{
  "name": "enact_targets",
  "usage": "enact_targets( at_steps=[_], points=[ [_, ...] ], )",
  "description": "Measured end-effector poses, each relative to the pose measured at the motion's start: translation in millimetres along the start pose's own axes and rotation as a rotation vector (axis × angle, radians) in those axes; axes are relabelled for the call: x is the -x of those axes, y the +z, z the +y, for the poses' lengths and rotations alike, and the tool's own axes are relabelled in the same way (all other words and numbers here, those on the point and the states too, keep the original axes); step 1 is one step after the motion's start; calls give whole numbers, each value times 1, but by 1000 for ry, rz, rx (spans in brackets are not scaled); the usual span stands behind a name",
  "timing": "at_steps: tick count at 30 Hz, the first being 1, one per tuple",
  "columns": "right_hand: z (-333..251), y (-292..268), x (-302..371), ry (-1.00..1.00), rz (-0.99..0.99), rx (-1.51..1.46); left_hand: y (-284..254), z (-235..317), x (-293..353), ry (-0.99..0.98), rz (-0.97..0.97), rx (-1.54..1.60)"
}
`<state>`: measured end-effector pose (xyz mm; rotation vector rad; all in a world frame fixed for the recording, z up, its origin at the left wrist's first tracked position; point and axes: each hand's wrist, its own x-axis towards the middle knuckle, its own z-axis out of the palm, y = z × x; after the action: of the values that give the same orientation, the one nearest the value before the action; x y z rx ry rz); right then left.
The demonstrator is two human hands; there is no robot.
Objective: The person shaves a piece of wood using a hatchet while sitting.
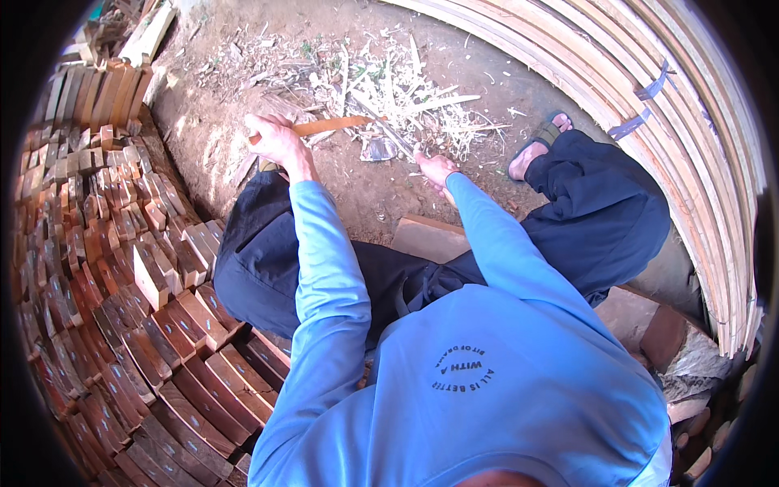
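Observation:
My left hand (278, 146) is closed around one end of a flat orange-brown wooden strip (331, 126), which points right over the ground. In my right hand (438, 170) is a long, narrow grey blade (391, 134), probably a large knife; its handle is hidden in my fingers. The blade slants up and to the left, and the strip's far end meets or overlaps it; whether they touch I cannot tell. Beneath them lies a heap of pale wood shavings (410, 97) on the dirt floor. A small greyish piece (377, 149) lies under the blade, its kind unclear.
Stacked reddish-brown wooden pieces (122, 325) fill the left side. Long pale boards (649, 105) curve along the right. My sandalled foot (531, 156) rests near the shavings. A flat brick-like block (430, 238) lies between my legs, and a wrapped bundle (694, 365) sits lower right.

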<state>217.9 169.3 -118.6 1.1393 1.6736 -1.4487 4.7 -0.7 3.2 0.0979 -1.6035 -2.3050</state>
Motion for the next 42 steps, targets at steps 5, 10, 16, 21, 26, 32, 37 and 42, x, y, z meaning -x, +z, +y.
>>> enact_targets(
  at_steps=[5,10,16,21,26,32,37,42],
  points=[
    [-11,-1,8,-138,-64,-201,-2,2,2,-51,56,-62],
    [26,8,-25,-180,-45,-149,5,1,-1,-39,112,-40],
    [5,-8,-9,-141,28,-128,-7,-5,-1,14,-44,6],
    [15,-3,-12,-189,-17,-101,2,-3,-2,-4,16,9],
    [-1,-10,-11,-47,60,24,-1,-2,0,9,-6,-36],
    [11,-8,-12,-209,16,-142,4,-2,0,25,-45,-39],
    [9,-16,-24,-9,52,-72,3,-3,-1,-37,49,-38],
    [0,-17,-10,-158,-55,-324,2,2,1,1,6,-52]
  ],
)
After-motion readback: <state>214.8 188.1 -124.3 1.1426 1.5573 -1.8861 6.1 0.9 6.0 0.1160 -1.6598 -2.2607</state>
